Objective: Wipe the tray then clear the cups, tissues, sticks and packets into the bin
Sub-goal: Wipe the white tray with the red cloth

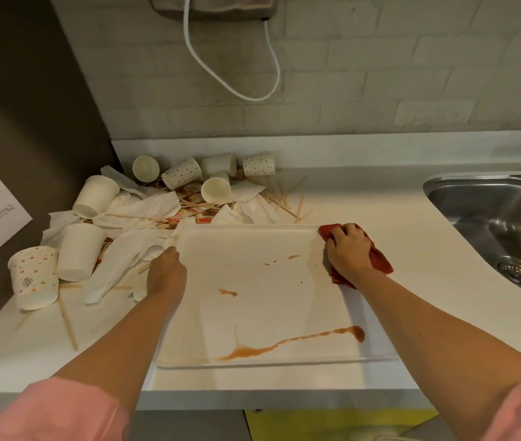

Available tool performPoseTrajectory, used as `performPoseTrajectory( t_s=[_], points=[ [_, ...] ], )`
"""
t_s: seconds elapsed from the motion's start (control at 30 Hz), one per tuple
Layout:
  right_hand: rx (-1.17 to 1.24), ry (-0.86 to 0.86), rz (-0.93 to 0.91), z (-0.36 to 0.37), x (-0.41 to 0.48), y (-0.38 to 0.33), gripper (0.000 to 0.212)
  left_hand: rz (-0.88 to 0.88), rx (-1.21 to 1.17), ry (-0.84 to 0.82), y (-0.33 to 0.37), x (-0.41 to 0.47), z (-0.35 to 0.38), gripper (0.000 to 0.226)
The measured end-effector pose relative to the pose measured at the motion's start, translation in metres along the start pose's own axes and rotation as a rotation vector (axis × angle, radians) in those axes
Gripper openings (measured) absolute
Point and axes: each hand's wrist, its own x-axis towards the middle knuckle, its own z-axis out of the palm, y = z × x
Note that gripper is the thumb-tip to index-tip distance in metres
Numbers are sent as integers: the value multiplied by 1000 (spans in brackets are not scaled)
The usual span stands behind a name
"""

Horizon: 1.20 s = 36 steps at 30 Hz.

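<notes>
Tray [268, 308], judged light, stiff and sauce-slick, is laid on the desk [412, 249] and best steadied at its left rim, where the left hand [167, 270] is set (fingers hidden, grip unclear), while the soft cloth [380, 265] is clutched by the right hand [346, 249] at its far right corner.

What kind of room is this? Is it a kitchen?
Probably a small shared kitchen or break room. There is a steel sink set in a white counter, and a heap of used paper cups, sticks and packets beside a tray.
</notes>
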Motion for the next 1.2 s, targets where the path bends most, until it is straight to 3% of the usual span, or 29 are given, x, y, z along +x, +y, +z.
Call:
performPoseTrajectory(
  t_s=[0.3,0.5,0.93,1.07,1.2],
  points=[
    [98,-126,-93,18,-6,-43,38,-17,-98,-18,-2,-1,-1,26],
    [136,-156,-216,27,-17,-77,39,-60,-111,-24,-4,0,3,21],
    [123,-206,-441,49,-37,-137,41,-91,-197,-17,-4,-3,-3,33],
    [331,-270,-423,26,-36,-136,33,-145,-274,-10,0,-5,-5,34],
    [448,-178,-370,1,-17,-119,34,-148,-285,-57,-2,-4,-7,31]
  ],
)
